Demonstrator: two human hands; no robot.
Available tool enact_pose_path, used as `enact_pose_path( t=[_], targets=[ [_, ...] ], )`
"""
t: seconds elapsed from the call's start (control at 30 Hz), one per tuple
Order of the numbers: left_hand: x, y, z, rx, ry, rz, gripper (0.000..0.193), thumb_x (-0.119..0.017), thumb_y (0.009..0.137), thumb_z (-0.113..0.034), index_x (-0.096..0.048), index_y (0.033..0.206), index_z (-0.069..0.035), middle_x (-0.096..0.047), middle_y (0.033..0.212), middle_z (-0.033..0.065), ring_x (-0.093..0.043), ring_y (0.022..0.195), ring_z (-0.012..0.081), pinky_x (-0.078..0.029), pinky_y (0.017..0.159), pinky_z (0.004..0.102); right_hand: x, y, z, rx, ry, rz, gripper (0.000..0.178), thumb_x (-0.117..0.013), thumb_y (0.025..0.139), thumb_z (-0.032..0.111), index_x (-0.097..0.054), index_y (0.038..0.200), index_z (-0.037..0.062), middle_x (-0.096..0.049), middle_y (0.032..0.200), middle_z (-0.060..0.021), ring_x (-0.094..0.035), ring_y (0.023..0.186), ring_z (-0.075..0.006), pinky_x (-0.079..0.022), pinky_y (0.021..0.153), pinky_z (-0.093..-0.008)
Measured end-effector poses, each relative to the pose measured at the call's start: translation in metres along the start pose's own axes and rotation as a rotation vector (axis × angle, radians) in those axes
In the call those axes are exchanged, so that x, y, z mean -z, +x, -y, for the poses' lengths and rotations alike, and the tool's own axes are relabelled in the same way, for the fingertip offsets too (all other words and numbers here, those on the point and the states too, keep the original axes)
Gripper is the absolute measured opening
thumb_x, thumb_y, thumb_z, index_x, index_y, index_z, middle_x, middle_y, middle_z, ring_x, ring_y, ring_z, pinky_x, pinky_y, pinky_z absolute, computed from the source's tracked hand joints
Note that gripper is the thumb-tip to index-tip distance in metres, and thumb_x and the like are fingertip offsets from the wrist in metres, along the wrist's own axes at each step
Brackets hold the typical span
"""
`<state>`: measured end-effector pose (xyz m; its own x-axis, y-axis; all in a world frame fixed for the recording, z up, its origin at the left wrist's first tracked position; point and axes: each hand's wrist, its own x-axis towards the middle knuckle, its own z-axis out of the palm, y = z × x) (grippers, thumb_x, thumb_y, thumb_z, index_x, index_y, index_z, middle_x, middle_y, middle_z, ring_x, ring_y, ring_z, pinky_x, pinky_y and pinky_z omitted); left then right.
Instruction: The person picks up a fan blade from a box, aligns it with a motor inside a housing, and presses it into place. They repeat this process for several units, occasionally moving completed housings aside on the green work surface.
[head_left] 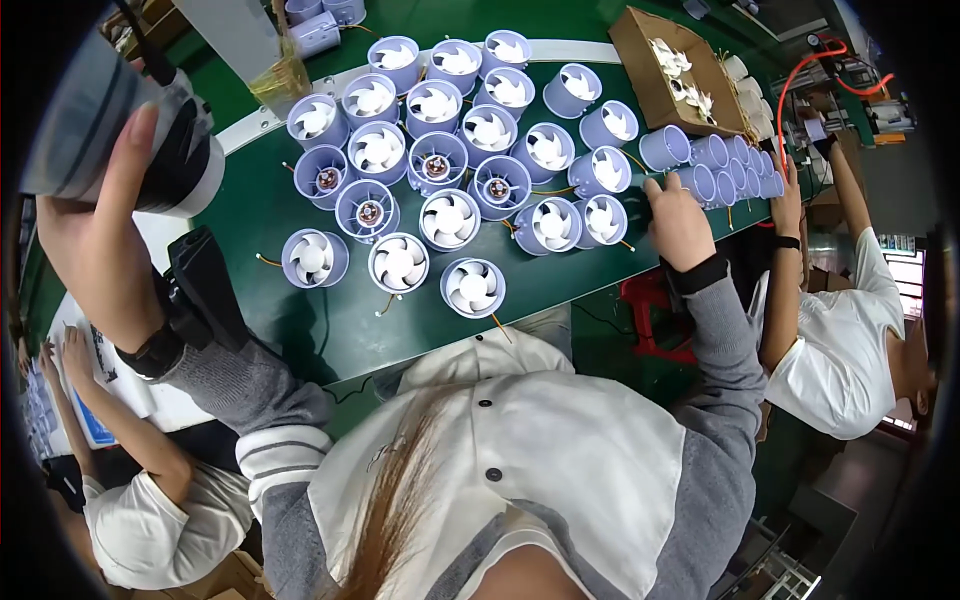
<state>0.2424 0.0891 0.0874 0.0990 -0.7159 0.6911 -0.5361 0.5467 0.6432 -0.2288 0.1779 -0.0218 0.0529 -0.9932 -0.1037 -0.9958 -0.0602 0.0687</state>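
Your left hand (pixel 105 250) is raised at the left side and grips a large grey cylindrical object (pixel 90 120) with a dark band and a pale rim; your thumb lies along its front, while the other fingers are mostly hidden. Your right hand (pixel 682 228) has its fingers partly bent, just beside the group of lilac housings lying on their sides (pixel 697 183). I cannot tell whether these fingers touch or hold one.

On the green table (pixel 400 335), in front of you, the lilac housings with white fan wheels (pixel 450 220) stand in loose rows. Most housings in these rows already carry a wheel, so I judge this part of the work well advanced. Four housings without a wheel (pixel 368 212) stand among them, with the brown centre visible; these seem to be left. The insides of the lying ones are too small to judge. Loose white wheels (pixel 670 55) remain in the cardboard box (pixel 628 55) at the far right, so the supply is not finished.
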Motion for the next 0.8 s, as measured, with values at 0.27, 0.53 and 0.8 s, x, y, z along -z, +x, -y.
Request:
enact_pose_path(
  t=[0.27,0.53,0.8],
  targets=[
    [0.002,-0.005,-0.002,-0.038,0.188,-0.007,0.032,-0.073,0.081,-0.020,-0.065,0.104,0.002,-0.067,0.098,0.0106,-0.063,0.088,0.0176,-0.046,0.084,0.0280,0.007,-0.005,-0.001,-0.002,0.507,-0.017,0.031,-0.064,0.071,-0.003,-0.055,0.101,0.0007,-0.056,0.095,-0.0180,-0.058,0.083,-0.0367,-0.049,0.072,-0.0402],
    [0.005,-0.003,-0.001,-0.073,0.210,0.001,0.033,-0.075,0.078,-0.019,-0.066,0.102,0.002,-0.068,0.096,0.0117,-0.066,0.088,0.0183,-0.049,0.084,0.0288,0.008,0.021,0.000,0.289,0.191,-0.186,0.028,-0.065,0.070,-0.003,-0.055,0.096,0.0007,-0.056,0.086,-0.0144,-0.058,0.080,-0.0352,-0.048,0.069,-0.0390],
    [0.019,-0.006,0.009,-0.113,0.231,0.041,0.028,-0.069,0.084,-0.015,-0.065,0.110,-0.007,-0.065,0.108,0.0121,-0.065,0.096,0.0224,-0.048,0.089,0.0318,0.015,0.008,-0.013,0.206,0.153,-0.021,0.029,-0.065,0.073,-0.002,-0.056,0.101,0.0000,-0.058,0.092,-0.0140,-0.059,0.078,-0.0304,-0.047,0.066,-0.0373]
  ],
)
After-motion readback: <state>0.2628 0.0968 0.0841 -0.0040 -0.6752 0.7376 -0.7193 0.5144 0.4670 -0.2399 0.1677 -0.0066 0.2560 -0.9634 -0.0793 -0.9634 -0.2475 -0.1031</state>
